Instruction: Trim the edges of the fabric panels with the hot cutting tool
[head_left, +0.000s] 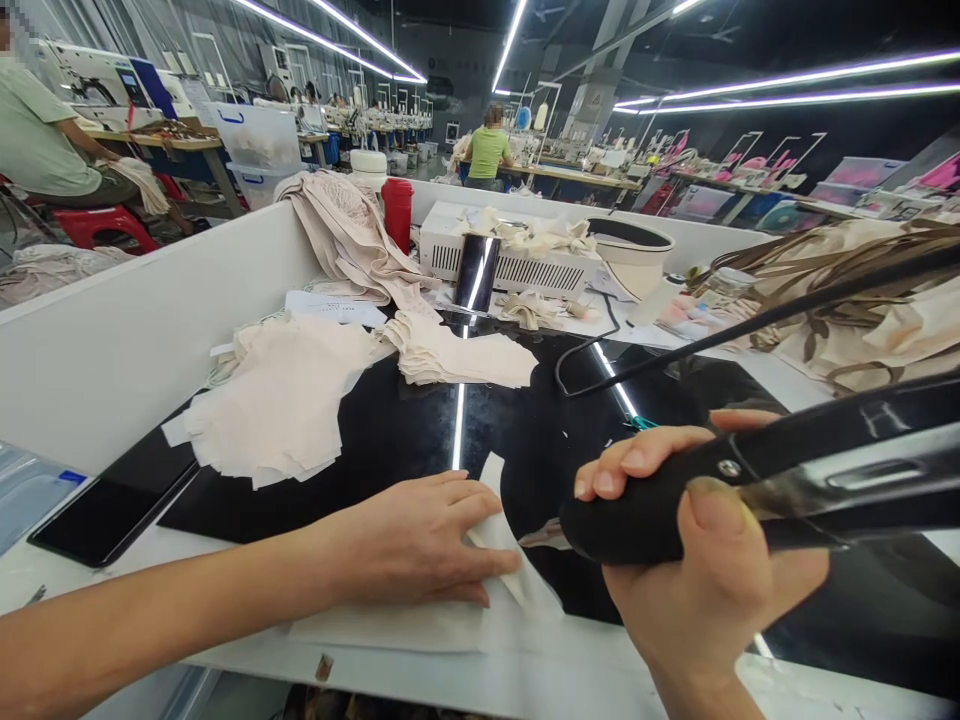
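My left hand [420,545] lies with its fingers stretched out on a white cloth piece [405,632] at the near edge of the glossy black board [390,440]. Part of the cloth stands up in a fold by the fingertips. My right hand [724,590] is wrapped round a black-handled tool with a metal lever [862,470], the thumb over the lever's end. A thin pointed metal part shows left of the handle, near the cloth; whether it touches I cannot tell. Beyond my hands are a pile of pale cloth pieces [262,410] and a smaller stack [465,350].
A black phone [112,505] lies at the left. Behind the board stand a dark cylinder [477,270], a red bottle [397,215] and a white vented box [510,265]. A black cord [720,330] crosses on the right. Other people sit farther back.
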